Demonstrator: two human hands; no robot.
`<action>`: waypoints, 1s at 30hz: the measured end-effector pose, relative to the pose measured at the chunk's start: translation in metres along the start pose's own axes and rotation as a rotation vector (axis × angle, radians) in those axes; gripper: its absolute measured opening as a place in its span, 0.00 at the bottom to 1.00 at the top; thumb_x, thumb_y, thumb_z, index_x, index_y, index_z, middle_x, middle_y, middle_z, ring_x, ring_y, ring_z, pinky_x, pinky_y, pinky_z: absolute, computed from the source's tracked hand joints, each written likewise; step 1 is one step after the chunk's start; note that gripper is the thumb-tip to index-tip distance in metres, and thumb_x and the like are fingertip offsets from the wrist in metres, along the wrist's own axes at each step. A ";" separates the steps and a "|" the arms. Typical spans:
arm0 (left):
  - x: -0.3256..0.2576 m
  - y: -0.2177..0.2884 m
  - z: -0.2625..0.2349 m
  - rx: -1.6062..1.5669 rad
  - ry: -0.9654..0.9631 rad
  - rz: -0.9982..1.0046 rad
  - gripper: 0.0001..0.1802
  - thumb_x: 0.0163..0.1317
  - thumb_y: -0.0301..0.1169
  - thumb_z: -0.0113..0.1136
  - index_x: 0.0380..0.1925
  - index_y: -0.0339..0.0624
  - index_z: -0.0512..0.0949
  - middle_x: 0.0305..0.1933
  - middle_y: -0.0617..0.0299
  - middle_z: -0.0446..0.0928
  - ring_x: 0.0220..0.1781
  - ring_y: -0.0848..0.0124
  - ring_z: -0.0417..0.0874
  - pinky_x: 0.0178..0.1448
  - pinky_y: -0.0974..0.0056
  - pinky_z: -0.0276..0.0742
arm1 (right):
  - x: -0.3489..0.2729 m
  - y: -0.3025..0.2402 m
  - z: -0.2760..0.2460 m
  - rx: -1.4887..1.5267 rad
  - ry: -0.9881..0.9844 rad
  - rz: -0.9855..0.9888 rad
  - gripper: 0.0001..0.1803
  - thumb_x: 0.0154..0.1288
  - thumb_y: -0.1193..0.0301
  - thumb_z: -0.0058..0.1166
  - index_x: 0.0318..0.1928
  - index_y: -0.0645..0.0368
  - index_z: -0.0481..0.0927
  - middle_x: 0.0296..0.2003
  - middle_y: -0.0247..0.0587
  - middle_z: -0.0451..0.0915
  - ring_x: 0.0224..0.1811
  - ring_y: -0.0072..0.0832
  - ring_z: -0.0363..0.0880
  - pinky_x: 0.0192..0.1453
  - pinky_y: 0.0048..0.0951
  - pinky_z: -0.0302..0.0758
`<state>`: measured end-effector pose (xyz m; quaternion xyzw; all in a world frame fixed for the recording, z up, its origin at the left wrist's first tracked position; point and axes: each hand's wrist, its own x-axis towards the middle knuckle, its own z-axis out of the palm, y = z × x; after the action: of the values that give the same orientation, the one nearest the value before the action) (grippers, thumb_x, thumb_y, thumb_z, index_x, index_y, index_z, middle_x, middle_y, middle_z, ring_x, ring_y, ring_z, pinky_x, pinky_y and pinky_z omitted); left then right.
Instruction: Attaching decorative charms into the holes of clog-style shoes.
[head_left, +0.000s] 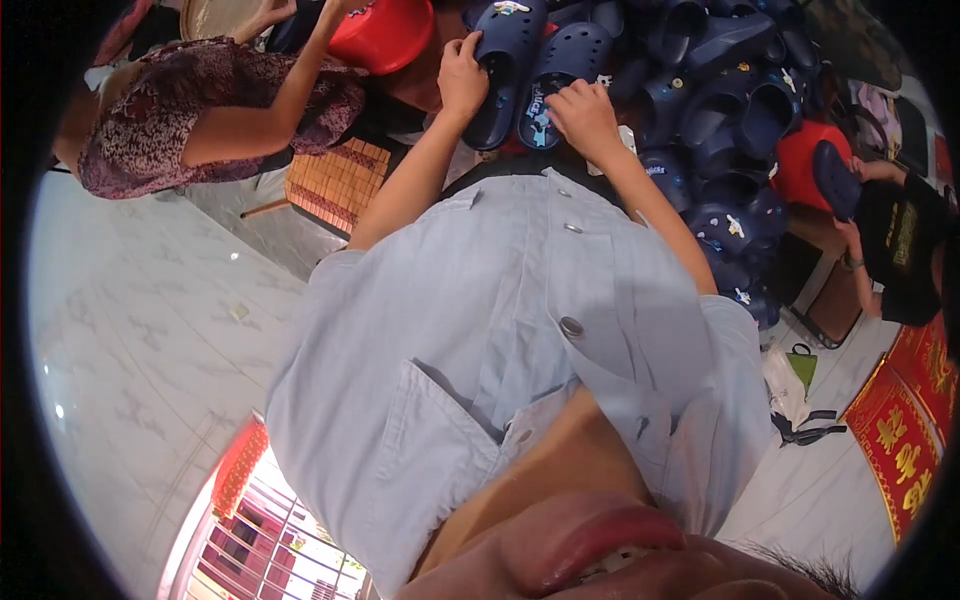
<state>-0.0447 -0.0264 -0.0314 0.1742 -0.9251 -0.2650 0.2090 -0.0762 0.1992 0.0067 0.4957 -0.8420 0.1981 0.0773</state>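
Head view: hands (pixel 462 78) (pixel 583 118) on 2 navy clogs (pixel 508 60) (pixel 556 80), toes up-frame.

- A pale marble-patterned tile floor (pixel 150 330) fills the left of the frame, glossy, with small bright glints of light on it.
- A woven bamboo mat (pixel 335 180) lies on the tiles at upper centre-left.
- At the lower left, a barred window or gate (pixel 265 540) lets in strong daylight, with a red hanging ornament (pixel 238 468) beside it.
- At the right edge, red banners with gold characters (pixel 900 440) stand by the white floor.
- A dark tool (pixel 805 430) lies on the floor at lower right.
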 end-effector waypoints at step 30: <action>0.003 -0.006 0.005 -0.130 -0.087 0.052 0.35 0.44 0.19 0.59 0.58 0.48 0.69 0.53 0.43 0.66 0.58 0.46 0.65 0.63 0.51 0.61 | -0.014 0.050 -0.002 1.035 0.699 0.972 0.10 0.56 0.83 0.57 0.41 0.66 0.76 0.34 0.38 0.79 0.35 0.23 0.79 0.42 0.22 0.75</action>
<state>-0.0482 -0.0304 -0.0381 0.1245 -0.9183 -0.3263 0.1865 -0.1128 0.2334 -0.0088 -0.0455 -0.6920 0.7205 0.0017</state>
